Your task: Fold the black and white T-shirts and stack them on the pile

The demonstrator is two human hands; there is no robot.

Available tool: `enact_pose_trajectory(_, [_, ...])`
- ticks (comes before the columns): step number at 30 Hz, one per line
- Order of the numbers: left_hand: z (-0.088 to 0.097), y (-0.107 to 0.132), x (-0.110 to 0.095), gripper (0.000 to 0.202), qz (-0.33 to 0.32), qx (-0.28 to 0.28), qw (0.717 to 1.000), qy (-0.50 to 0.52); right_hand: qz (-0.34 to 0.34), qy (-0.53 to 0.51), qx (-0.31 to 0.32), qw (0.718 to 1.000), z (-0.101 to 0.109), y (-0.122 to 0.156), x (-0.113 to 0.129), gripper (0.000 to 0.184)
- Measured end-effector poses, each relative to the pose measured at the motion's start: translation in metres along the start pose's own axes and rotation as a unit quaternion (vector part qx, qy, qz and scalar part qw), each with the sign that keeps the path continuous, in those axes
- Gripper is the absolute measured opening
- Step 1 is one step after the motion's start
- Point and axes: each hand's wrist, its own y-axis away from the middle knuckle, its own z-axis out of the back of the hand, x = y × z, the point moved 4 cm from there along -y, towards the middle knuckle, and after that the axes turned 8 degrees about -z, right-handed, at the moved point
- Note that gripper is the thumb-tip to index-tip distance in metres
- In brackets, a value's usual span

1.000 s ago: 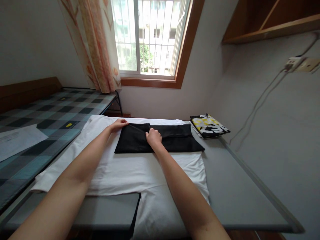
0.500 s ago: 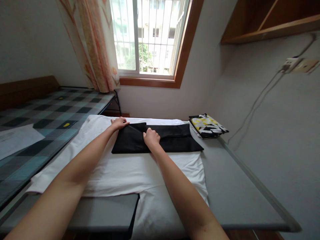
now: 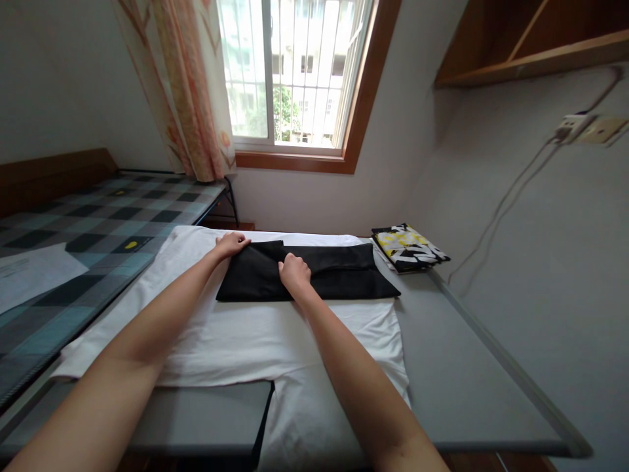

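A folded black garment lies lengthwise across a white T-shirt; its exact kind cannot be made out. At its far left corner, my left hand is closed in a pinch on the cloth. My right hand is curled around the edge of a folded-over flap near the garment's middle, with the fingertips partly hidden. The flap covers the left half, and a long crease runs along the right half.
The white T-shirt is spread over a grey table. Beyond the right end sits a folded yellow, black and white patterned cloth. On the left, a bed with a checked mattress holds a paper sheet. A wooden shelf hangs upper right.
Both hands have shifted slightly left, drawing the flap and the garment's left end a little the same way. The right end has stayed put.
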Motion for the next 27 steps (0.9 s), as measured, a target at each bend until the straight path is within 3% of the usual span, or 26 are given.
enact_pose_trajectory(4, [0.002,0.001,-0.001,0.036,-0.002,-0.019,0.999,0.029,0.004,-0.014,0.006,1.0,0.0,0.001,0.001,0.027])
enact_pose_trajectory(11, [0.009,0.012,-0.013,0.032,-0.022,-0.031,0.997,-0.068,0.007,-0.039,0.023,0.999,-0.002,0.0,0.001,0.027])
enact_pose_trajectory(17, [0.014,0.043,-0.052,0.036,-0.055,-0.129,0.988,-0.069,0.014,-0.029,0.006,0.999,-0.001,0.002,0.002,0.027])
enact_pose_trajectory(22, [-0.012,0.075,-0.09,0.041,-0.169,-0.069,0.983,-0.034,0.048,-0.038,0.004,0.998,-0.001,0.004,0.004,0.036])
enact_pose_trajectory(27, [-0.031,0.094,-0.087,0.05,-0.137,-0.053,0.986,-0.073,0.043,-0.01,-0.002,0.999,-0.003,0.004,0.005,0.034])
